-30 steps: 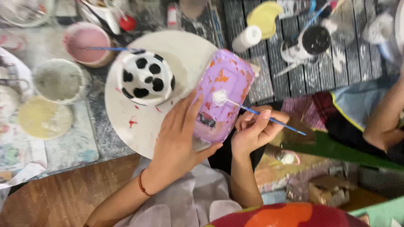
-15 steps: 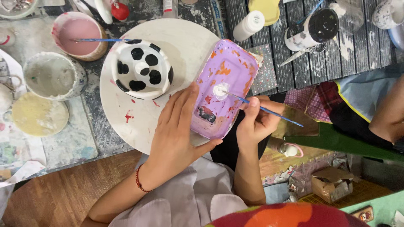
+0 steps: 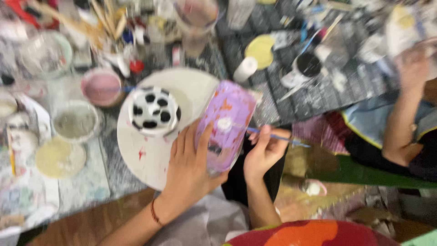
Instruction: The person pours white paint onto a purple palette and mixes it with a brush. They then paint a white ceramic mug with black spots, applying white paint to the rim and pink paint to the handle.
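Step in hand: paint is being laid on a purple dish — judged from the brush tip set against a white dab on its surface.
Left hand: closed on the near left edge of the purple dish, fingers spread up its side, so that the dish is held tilted over the rim of a round white board.
Right hand: closed in a pinch on a thin blue-handled brush, with the tip pointed left at the dish and the handle trailing to the right.
Purple dish: found at the middle of the scene, between the two hands, its near end off the table edge; orange marks are seen on it, though blur hides the detail.
On the board: a white bowl with black spots is set to the left of the dish, apart from it.
Far left: a pink paint cup and a grey-green cup are placed just beyond the board — a pale yellow lid lies nearer.
Far right: a black paint pot is set among scattered tools, and another person's arm is seen at the right edge.
Next move, as judged: a steady left grip is called for, and a light, short stroke from the brush so the white dab is kept within its spot.
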